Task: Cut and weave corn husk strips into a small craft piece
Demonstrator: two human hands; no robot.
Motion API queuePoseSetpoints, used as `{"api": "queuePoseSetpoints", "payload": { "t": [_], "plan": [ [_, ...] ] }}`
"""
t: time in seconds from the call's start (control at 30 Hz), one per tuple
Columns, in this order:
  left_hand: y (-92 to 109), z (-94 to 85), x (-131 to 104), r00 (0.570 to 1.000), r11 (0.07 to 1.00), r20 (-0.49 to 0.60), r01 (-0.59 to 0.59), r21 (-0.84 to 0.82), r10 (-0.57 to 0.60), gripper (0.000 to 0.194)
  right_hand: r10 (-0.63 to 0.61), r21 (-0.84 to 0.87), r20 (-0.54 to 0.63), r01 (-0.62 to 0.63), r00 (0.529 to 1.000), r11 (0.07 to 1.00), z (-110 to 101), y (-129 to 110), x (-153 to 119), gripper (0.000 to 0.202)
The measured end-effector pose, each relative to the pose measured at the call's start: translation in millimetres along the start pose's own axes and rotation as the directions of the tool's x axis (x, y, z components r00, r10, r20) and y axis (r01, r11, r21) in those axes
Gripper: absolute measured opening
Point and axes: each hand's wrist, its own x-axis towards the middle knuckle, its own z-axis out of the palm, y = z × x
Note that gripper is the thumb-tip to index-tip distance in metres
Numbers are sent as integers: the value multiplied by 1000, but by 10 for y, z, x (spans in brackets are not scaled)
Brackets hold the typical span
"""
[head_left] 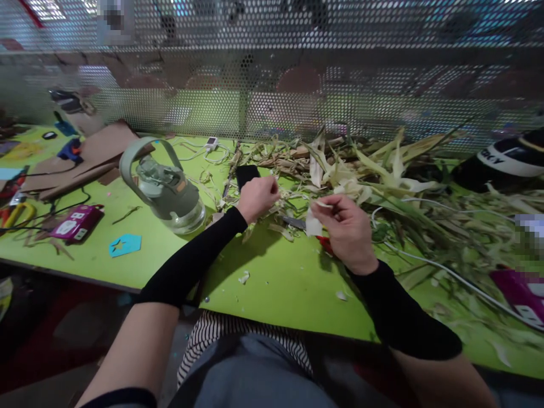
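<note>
My right hand pinches a pale piece of corn husk between thumb and fingertips, above the green table. Under it lies a pair of scissors, its red handle partly covered by the hand and its grey blade pointing left. My left hand is closed, back and wrist toward me; whatever its fingers hold is hidden. Just behind that hand, a black phone lies flat among husk scraps. The two hands are apart.
A heap of corn husks spreads along the back and right, with a white cable across it. A green-lidded water bottle stands left. Beyond it are a purple box, brown cardboard and a blue star cutout. Perforated metal closes the back.
</note>
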Motion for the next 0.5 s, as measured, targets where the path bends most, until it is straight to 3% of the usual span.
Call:
{"api": "queuePoseSetpoints", "payload": {
  "t": [0.07, 0.17, 0.23, 0.27, 0.33, 0.5],
  "plan": [
    [-93, 20, 42, 1000, 999, 27, 14, 33, -15, 21, 59, 131, -1, -58, 998, 990, 7, -64, 9, 38],
    [-111, 60, 41, 978, 983, 132, -150, -110, 164, 39, 124, 215, 10, -123, 992, 969, 12, -69, 56, 43],
    [-55, 67, 9, 959, 948, 104, -239, -211, 265, 48, 168, 219, 9, -166, 986, 962, 5, -29, 85, 44],
    [-17, 59, -10, 957, 934, 78, -251, -256, 278, 41, 189, 211, 12, -187, 982, 959, -1, -4, 94, 44],
    [63, 26, -52, 963, 895, 69, -214, -391, 261, 20, 213, 173, 15, -213, 977, 962, -18, 41, 97, 43],
    [211, -44, -129, 938, 638, 203, -24, -769, 280, 28, 232, 56, 60, -236, 971, 970, -42, 86, 71, 47]
  ]
}}
